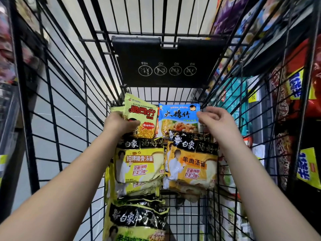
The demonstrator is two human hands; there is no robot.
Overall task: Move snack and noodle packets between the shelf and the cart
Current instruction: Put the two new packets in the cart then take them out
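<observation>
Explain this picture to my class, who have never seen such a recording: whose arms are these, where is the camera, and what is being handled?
There is no machine here. A person wears one camera on the head, and it looks down at their own bare arms. They reach into a black wire cart, where yellow noodle packets and orange noodle packets lie stacked. The left hand grips a green snack packet. The right hand is at a corner of a blue packet; whether it pinches it is unclear. Stocked shelves stand to the right.
</observation>
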